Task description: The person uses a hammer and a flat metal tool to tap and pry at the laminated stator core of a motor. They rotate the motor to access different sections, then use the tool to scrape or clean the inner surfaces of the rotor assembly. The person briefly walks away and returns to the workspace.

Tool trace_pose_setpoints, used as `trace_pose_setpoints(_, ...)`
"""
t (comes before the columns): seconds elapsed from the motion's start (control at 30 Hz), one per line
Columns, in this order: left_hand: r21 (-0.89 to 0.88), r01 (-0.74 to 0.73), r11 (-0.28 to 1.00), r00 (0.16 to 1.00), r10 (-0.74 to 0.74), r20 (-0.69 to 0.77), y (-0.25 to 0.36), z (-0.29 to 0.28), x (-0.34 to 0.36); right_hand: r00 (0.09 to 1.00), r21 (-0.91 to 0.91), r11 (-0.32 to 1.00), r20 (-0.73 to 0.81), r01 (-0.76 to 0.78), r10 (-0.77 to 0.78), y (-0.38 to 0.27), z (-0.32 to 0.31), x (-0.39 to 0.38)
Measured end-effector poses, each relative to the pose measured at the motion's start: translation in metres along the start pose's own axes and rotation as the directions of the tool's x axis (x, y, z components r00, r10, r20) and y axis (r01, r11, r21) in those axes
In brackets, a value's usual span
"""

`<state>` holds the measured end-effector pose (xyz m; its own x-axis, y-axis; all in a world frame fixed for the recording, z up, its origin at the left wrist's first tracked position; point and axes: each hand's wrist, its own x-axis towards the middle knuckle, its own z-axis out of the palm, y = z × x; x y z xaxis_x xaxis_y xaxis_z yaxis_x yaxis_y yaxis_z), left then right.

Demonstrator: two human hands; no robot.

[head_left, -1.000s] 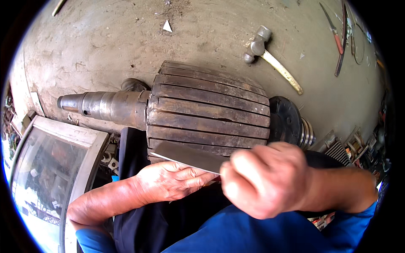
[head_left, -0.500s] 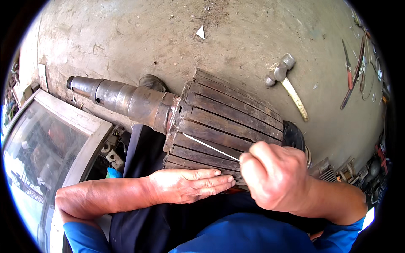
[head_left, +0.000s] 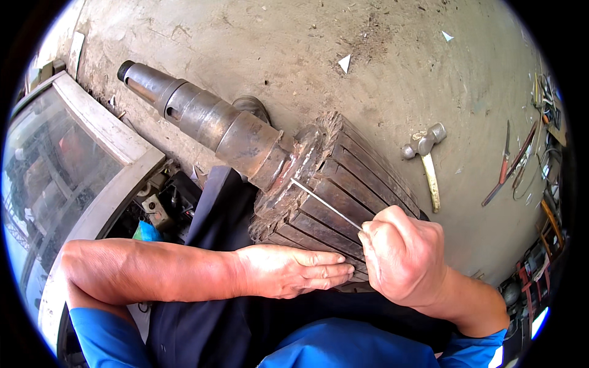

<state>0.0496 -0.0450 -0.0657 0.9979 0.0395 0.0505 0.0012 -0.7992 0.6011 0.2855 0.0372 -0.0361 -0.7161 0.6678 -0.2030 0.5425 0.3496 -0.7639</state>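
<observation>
A heavy, rusty slotted rotor (head_left: pixel 368 178) lies diagonally across the middle, with a stepped steel shaft (head_left: pixel 202 122) projecting from its end toward the upper left. My left hand (head_left: pixel 294 270) lies flat on the lower side of the slotted body, fingers extended. My right hand (head_left: pixel 402 254) is closed round the end of a thin, flat blade (head_left: pixel 325 204), seen edge-on, whose tip reaches left to the rotor's end near the shaft. The part of the blade inside my fist is hidden.
A ball-peen hammer (head_left: pixel 432 179) lies on the concrete floor (head_left: pixel 294 49) to the right. Long files and wires (head_left: pixel 506 159) lie beyond it, beside clutter along the right edge. A white-framed glass panel (head_left: pixel 110 129) stands at the left, with metal parts (head_left: pixel 154 211) beside it.
The view has turned, so rotor and floor objects appear rotated, the shaft higher. The blade, showing its broad face a second ago, now appears edge-on, its tip nearer the rotor's end.
</observation>
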Motion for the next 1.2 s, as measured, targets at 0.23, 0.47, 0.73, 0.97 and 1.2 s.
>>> trace_pose_setpoints(0.23,-0.014,0.014,1.0,0.999,-0.015,-0.053,0.004,0.005,-0.001,0.967,-0.104,0.982,0.184,-0.16,0.177,0.013,-0.039,-0.093)
trace_pose_setpoints(0.47,-0.078,0.005,0.997,0.983,-0.02,-0.18,0.004,0.013,0.004,0.985,-0.156,0.978,0.072,-0.141,0.154,0.005,-0.031,-0.089)
trace_pose_setpoints(0.73,0.04,0.1,0.994,0.98,-0.091,-0.178,0.004,0.004,0.002,0.924,-0.228,0.948,0.261,-0.222,0.28,0.008,-0.05,-0.098)
trace_pose_setpoints(0.97,0.143,0.137,0.98,0.987,-0.122,-0.107,-0.001,-0.004,0.012,0.823,-0.359,0.86,0.309,-0.363,0.476,0.007,-0.119,-0.139)
trace_pose_setpoints(1.2,0.205,0.151,0.967,0.988,-0.143,-0.056,-0.002,-0.008,0.015,0.968,-0.041,0.968,0.015,-0.248,0.249,0.026,-0.075,-0.111)
